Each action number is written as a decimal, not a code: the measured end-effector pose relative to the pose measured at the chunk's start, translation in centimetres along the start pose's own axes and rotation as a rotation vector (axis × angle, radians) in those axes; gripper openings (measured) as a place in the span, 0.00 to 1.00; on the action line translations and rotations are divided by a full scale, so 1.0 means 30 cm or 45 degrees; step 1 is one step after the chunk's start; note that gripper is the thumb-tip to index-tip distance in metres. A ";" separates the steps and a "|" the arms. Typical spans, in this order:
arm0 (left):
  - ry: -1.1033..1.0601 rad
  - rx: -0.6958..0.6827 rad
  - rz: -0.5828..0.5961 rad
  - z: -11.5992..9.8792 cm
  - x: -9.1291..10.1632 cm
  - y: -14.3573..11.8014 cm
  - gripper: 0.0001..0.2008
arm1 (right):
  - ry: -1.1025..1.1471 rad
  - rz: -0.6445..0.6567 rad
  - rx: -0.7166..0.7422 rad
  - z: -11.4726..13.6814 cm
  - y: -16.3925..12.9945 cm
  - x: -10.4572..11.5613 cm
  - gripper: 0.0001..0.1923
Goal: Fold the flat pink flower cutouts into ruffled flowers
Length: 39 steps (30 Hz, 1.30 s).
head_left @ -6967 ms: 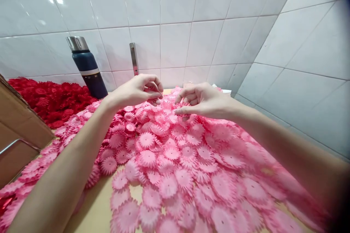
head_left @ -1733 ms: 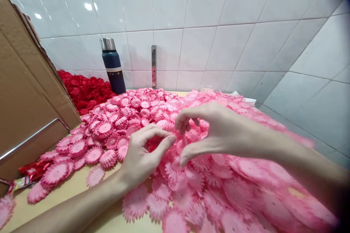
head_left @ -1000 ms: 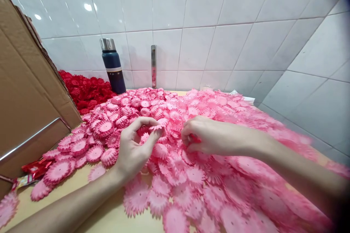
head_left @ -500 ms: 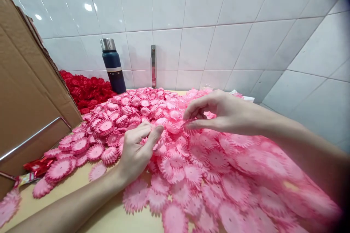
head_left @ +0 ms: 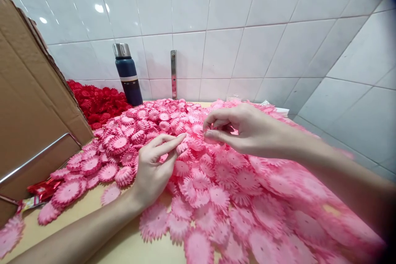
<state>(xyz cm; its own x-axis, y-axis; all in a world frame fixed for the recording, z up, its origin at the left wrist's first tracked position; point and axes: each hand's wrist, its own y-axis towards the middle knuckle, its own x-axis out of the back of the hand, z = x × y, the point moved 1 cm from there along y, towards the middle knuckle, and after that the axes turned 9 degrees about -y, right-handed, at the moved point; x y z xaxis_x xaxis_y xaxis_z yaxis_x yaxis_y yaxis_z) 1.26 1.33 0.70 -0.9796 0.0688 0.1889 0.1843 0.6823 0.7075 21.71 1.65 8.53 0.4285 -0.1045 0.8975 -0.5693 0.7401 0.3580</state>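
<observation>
My left hand [head_left: 154, 171] is closed in a pinch over the pink heap, with a small pink scalloped flower piece [head_left: 182, 147] at its fingertips. Just to its right, my right hand [head_left: 244, 128] hovers with thumb and forefinger pressed together. Whatever lies between those fingers is too small to make out. The two hands are close but apart. Beneath and around them spread many thin pink flower pieces [head_left: 199, 181] with fringed edges, several showing a small hole at the centre. To the left they are piled in thicker stacks [head_left: 119, 142].
A dark blue bottle [head_left: 128, 78] with a steel cap stands at the back, beside a red heap of similar pieces [head_left: 95, 103]. A cardboard box [head_left: 37, 82] rises on the left, near a red wrapper [head_left: 45, 187]. A metal bracket [head_left: 173, 72] is against the tiled wall [head_left: 229, 4].
My left fingers have shifted, the forefinger now reaching forward over the thumb. My right hand has moved slightly left and its fingers have drawn closer together.
</observation>
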 end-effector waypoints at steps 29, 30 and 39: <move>-0.165 0.068 0.061 -0.015 -0.016 -0.017 0.09 | 0.299 0.018 -0.246 -0.038 -0.006 -0.016 0.14; -0.128 0.047 0.090 -0.018 -0.013 -0.013 0.08 | 0.309 -0.011 -0.239 -0.038 -0.006 -0.016 0.16; -0.035 0.023 0.161 -0.014 -0.007 -0.001 0.16 | 0.211 0.038 -0.268 -0.023 0.002 0.010 0.17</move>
<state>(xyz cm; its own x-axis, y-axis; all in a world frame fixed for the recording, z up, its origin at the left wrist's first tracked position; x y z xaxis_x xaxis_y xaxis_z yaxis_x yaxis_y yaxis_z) 1.51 0.97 0.92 -0.9506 0.1748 0.2567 0.3051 0.6801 0.6667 22.29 2.14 8.65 0.5323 0.0168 0.8464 -0.4327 0.8648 0.2549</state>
